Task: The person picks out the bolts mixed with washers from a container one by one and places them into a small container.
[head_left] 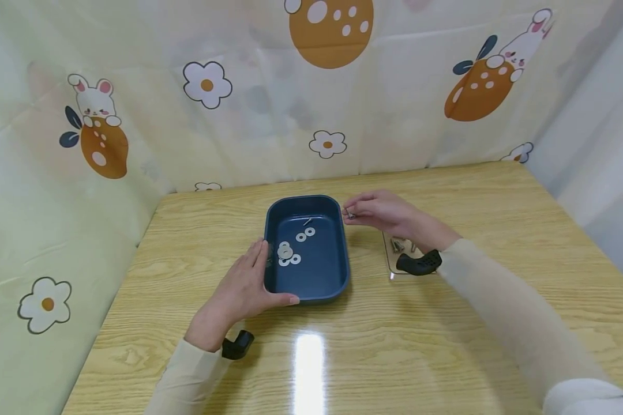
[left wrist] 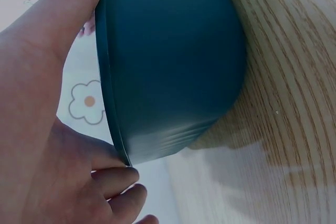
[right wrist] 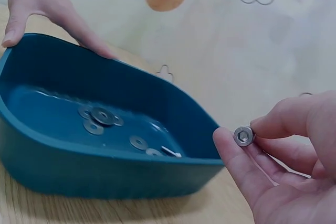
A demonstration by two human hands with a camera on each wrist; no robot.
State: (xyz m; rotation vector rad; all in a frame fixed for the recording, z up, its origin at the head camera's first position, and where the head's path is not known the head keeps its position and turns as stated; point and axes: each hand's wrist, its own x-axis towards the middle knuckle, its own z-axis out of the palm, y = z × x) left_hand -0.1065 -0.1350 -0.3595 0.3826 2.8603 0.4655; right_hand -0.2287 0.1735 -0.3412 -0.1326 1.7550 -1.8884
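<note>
A dark blue rectangular bin (head_left: pixel 311 288) stands on the table with several flat metal washers (head_left: pixel 285 252) and a small screw (head_left: pixel 307 221) inside. My left hand (head_left: pixel 244 282) rests around its near left corner, fingers stretched along the left side and thumb touching the near rim. Just off the bin's right rim, my right hand (head_left: pixel 379 212) pinches a hex socket head bolt (right wrist: pixel 243 136) between thumb and fingertips. The bolt's head faces the right wrist camera; its shank is hidden there. Under the right forearm sits a clear tray (head_left: pixel 391 266) holding several bolts (head_left: pixel 397 245).
The wooden table (head_left: pixel 187 248) ends at a patterned curtain (head_left: pixel 259 121) behind and at the sides. Black wrist cameras (head_left: pixel 419 263) are strapped to both wrists, the right one over the clear tray. A bright reflection lies on the table's near part.
</note>
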